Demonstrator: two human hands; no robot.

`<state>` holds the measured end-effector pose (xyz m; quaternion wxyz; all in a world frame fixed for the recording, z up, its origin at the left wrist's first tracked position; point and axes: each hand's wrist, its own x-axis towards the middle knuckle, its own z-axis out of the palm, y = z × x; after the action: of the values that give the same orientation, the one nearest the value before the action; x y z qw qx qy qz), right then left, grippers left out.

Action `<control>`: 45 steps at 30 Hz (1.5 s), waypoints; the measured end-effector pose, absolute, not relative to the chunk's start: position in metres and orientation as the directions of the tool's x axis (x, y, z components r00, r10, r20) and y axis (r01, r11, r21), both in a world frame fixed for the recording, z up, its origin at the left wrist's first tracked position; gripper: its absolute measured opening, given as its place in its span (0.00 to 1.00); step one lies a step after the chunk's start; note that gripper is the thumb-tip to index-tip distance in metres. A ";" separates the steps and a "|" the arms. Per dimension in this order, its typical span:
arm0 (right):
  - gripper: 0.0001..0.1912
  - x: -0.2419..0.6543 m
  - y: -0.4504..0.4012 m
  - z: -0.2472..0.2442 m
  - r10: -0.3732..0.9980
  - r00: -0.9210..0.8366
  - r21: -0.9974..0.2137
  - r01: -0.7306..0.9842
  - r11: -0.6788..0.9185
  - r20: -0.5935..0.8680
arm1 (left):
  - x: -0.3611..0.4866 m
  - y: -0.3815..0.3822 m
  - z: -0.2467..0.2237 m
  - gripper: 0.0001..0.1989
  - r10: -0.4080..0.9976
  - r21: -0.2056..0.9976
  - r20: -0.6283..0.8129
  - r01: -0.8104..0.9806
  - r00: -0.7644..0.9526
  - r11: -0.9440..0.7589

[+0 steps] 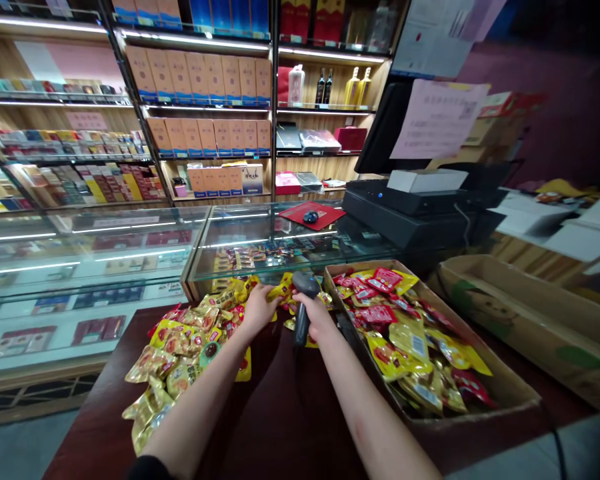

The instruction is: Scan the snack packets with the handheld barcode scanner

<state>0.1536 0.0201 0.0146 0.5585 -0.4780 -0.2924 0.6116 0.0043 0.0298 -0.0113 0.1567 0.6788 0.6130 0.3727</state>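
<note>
My right hand [316, 316] is closed round the handle of a dark grey barcode scanner [306, 285], its head at the top. Just left of it, my left hand [260, 309] has its fingers closed on a yellow snack packet [281, 289], which reaches towards the scanner. Loose gold, yellow and red snack packets [180, 341] lie heaped on the dark red table beside and below my left forearm. To the right of my right hand, a cardboard tray [500, 409] holds several more gold, yellow and red packets [411, 339].
A glass display counter [260, 230] borders the table's far side. On it are a mouse [311, 217] on a red mat and a monitor [387, 127] above a black till [395, 213]. A second cardboard box [530, 313] stands far right. Lit shelves with boxes [200, 77] fill the back.
</note>
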 end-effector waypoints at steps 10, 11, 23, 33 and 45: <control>0.11 0.193 -0.045 0.005 0.937 -0.157 -0.801 -0.487 -0.348 -0.312 | 0.007 -0.069 -0.029 0.12 0.921 0.301 0.311 0.896 0.233 -0.328; 0.11 0.195 -0.046 0.004 0.940 -0.160 -0.804 -0.486 -0.342 -0.303 | 0.007 -0.071 -0.028 0.14 0.925 0.323 0.294 0.885 0.243 -0.335; 0.14 0.196 -0.059 0.008 0.980 -0.079 -0.951 -0.238 -0.199 -0.185 | 0.005 -0.063 -0.020 0.34 0.975 0.429 0.184 0.882 0.126 -0.195; 0.10 0.189 -0.072 0.019 0.976 -0.177 -0.933 -0.312 -0.179 -0.128 | 0.019 -0.069 0.008 0.29 0.914 0.271 0.295 0.893 0.277 -0.358; 0.13 0.193 -0.071 0.020 0.971 -0.145 -0.949 -0.228 -0.218 -0.188 | -0.009 -0.023 0.010 0.21 0.978 0.973 -0.194 0.138 0.075 0.182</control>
<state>0.1929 -0.0708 0.0201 0.4718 -0.4524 -0.4106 0.6357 -0.0088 -0.0231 0.0100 0.5328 0.5036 0.5542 0.3940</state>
